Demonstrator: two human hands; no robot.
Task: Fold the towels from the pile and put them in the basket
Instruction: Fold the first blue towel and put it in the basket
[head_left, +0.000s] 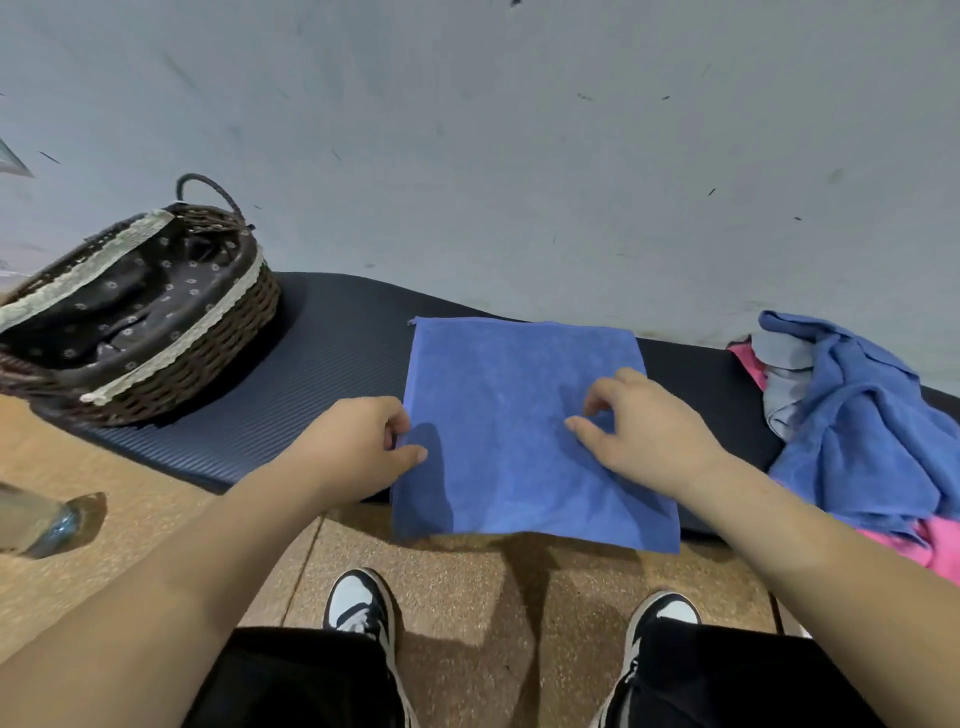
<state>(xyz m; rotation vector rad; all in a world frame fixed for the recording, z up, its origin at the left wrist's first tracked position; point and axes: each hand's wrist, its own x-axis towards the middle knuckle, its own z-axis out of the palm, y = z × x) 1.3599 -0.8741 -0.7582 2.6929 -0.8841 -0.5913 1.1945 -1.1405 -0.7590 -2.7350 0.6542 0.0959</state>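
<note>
The blue terry-cloth towel (519, 384) lay spread flat in a single layer on the dark ribbed foam mat (322, 374), its near edge hanging past the mat over the speckled tan floor (545, 582), so no fold appeared to have been made in it yet. The left hand (358, 441) sat at the towel's left edge with its fingers curled in and the thumb reaching over the cloth, apparently pinching that edge. The right hand (644, 431) rested on the towel right of its middle, fingers bent claw-like and thumb held apart; whether it had any cloth gathered between them could not be told. The brown wicker basket with a dark flowered lining and lace trim (208, 364) stood at the mat's left end, well apart from the towel, and showed only its lining, so as far as could be seen nothing had been put away. At the right end a crumpled pile of blue, grey and pink towels (857, 415) waited. By this reckoning the work was at its very start: this towel needed folding and carrying left to the basket, and the whole pile remained after it.
</note>
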